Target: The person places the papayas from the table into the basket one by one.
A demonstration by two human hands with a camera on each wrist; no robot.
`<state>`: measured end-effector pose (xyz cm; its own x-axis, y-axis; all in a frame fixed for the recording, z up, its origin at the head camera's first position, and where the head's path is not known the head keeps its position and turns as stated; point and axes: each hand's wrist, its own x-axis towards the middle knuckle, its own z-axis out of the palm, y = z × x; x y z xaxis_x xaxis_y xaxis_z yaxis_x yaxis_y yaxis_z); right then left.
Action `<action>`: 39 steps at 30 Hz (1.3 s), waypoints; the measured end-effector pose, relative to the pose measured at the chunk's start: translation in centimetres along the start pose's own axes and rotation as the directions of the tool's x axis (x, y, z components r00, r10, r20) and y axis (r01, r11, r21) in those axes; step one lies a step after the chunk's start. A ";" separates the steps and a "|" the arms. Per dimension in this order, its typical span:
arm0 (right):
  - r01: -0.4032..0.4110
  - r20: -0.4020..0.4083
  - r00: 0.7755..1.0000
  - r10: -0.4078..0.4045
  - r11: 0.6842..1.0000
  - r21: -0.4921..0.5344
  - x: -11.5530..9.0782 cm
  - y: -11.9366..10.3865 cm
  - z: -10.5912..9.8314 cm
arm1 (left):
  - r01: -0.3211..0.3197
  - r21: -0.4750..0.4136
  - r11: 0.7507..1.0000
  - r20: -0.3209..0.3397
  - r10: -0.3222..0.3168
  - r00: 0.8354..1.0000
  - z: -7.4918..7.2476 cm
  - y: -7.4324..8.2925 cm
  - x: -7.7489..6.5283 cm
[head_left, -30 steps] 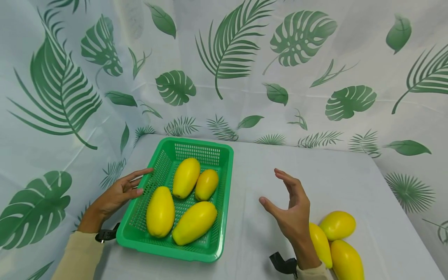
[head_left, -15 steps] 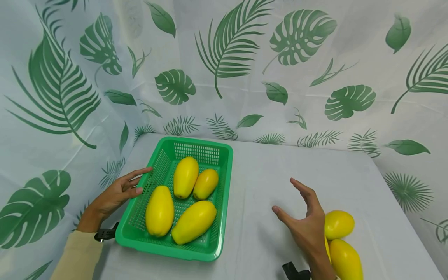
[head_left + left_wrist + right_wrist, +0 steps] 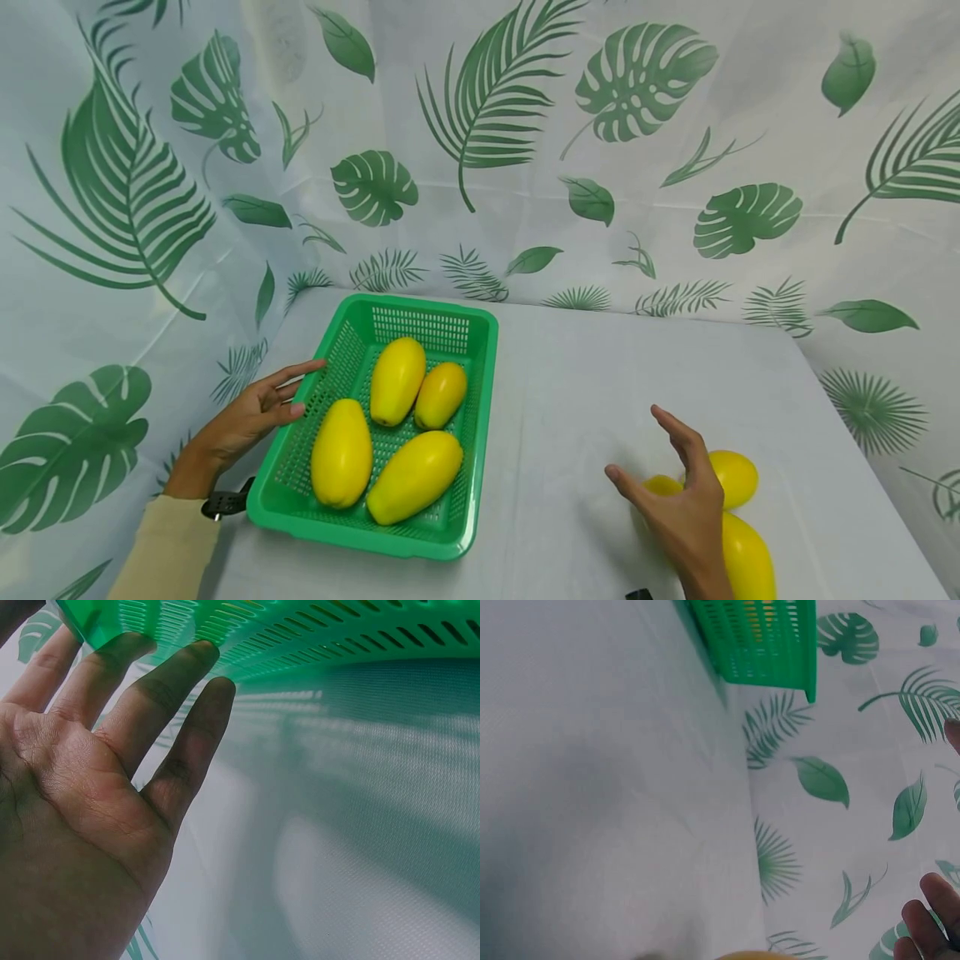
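Observation:
A green plastic basket (image 3: 486,417) stands on the left of the table, with several yellow papayas (image 3: 341,454) lying in it. My left hand (image 3: 247,421) is at its left side, and in the left wrist view the fairly straight fingers of the left hand (image 3: 82,795) reach the slotted wall of the basket (image 3: 322,637). On the right, my right hand (image 3: 686,500) holds nothing, thumb and fingers spread wide. It hovers over three loose papayas (image 3: 750,560) and partly hides them. In the right wrist view, a yellow papaya edge (image 3: 754,955) shows at the bottom.
A white cloth covers the table (image 3: 555,400). A white curtain with green leaf prints (image 3: 525,225) hangs behind the table and along its left and right sides. A black wrist strap (image 3: 225,504) sits on the left wrist.
My right hand has moved right and toward the body, over the loose papayas, its fingers still spread. The left hand, the basket and its papayas stay where they were.

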<state>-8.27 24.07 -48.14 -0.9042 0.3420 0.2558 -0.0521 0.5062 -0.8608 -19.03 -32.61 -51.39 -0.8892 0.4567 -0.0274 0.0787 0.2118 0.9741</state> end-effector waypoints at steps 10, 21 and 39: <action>-0.075 -0.025 0.997 0.073 0.991 -0.110 -1.1 0.8 -1.1 | 0.013 0.004 1.000 0.001 -0.013 1.000 0.0 0.2 -0.2; -0.063 -0.091 0.995 0.047 0.983 -0.174 -2.9 2.2 -2.3 | 0.015 0.000 1.000 0.002 -0.015 1.000 -0.1 0.0 -0.2; -0.241 -0.058 0.970 0.235 0.920 -0.309 -4.7 2.9 -2.1 | -0.002 -0.009 1.000 0.013 0.002 1.000 -0.1 -0.1 -0.1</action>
<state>-3.30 25.65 -50.94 -0.8649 0.4968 0.0718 0.3010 0.6279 -0.7177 -18.98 -32.79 -51.50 -0.8833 0.4680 -0.0285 0.0761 0.2031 0.9762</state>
